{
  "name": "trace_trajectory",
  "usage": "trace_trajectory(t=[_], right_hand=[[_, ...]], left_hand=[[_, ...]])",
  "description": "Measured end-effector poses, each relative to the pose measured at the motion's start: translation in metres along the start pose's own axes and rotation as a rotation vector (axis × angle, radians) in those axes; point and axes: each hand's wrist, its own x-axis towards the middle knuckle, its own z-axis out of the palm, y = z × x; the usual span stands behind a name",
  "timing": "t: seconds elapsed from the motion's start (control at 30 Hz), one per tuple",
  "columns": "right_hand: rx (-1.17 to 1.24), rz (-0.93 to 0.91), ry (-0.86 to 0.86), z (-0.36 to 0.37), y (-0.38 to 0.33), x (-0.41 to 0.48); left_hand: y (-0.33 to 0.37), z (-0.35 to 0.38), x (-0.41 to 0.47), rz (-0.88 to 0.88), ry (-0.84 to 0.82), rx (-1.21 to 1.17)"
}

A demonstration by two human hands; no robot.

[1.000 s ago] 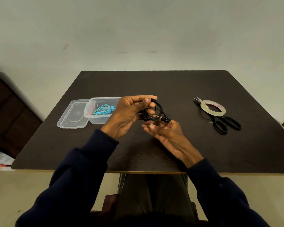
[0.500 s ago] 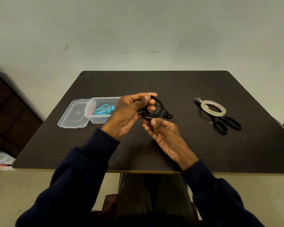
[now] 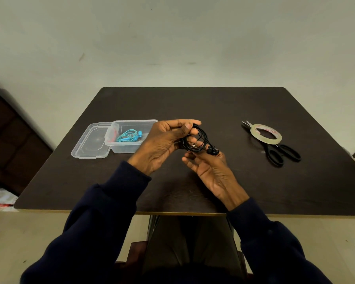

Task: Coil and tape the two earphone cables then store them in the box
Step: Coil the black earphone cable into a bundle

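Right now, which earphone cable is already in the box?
The turquoise coiled earphone cable lies in the clear plastic box; the left hand holds the black cable.

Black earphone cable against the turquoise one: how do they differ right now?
The black earphone cable is gripped in the left hand above the dark table; the turquoise earphone cable lies inside the clear plastic box. The black one's earbuds stick out by the right hand; the turquoise one's sit against its coil. Both are coiled.

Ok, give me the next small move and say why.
Probably reach the right hand to the tape roll while the left hand grips the black coil: the coil looks wound, I can't make out tape on it, and the blue earphones already lie in the box.
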Motion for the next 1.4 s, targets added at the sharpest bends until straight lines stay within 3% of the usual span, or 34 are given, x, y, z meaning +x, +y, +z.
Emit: trace_trajectory(t=[0.33,0.6,0.83,0.93,1.13,1.4], right_hand=[[0.051,-0.067,0.028,0.0,0.0,-0.001],[0.002,-0.138,0.15,-0.002,-0.001,0.001],[0.021,-0.109,-0.028,-0.013,-0.004,-0.007],[0.0,-0.097,0.017,-0.011,-0.003,-0.006],[-0.013,0.106,-0.13,0.001,0.0,-0.007],[-0.185,0.065,-0.086,0.0,0.001,-0.003]], left_hand=[[-0.001,0.003,-0.001,0.02,0.022,-0.011],[-0.004,0.007,0.0,0.062,0.072,-0.004],[-0.004,0.006,0.002,0.072,0.095,-0.056],[-0.001,0.007,0.002,0.052,0.06,-0.099],[0.004,0.012,0.003,0.04,0.002,-0.112],[0.005,0.015,-0.001,0.039,-0.032,-0.12]])
